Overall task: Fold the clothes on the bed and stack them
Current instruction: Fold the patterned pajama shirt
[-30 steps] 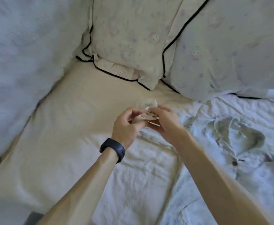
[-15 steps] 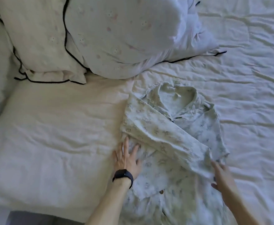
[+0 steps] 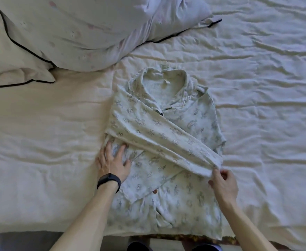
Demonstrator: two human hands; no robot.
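Observation:
A pale green printed pyjama shirt lies front up on the bed, collar away from me. Its left sleeve is folded diagonally across the chest toward the lower right. My left hand, with a black wristband, presses flat with spread fingers on the shirt's left side just under the folded sleeve. My right hand pinches the sleeve's cuff at the shirt's right edge. The shirt's hem reaches the near edge of the bed.
Two pillows with black piping, a cream pillow and a white pillow, lie at the top left. The wrinkled white sheet spreads out to the right, a cream cover to the left. The bed edge runs along the bottom.
A second ago both hands held a small piece of cloth near the pillows. The view then swung right to the shirt; my right hand now pinches the cuff, and the left stays pressed on the shirt.

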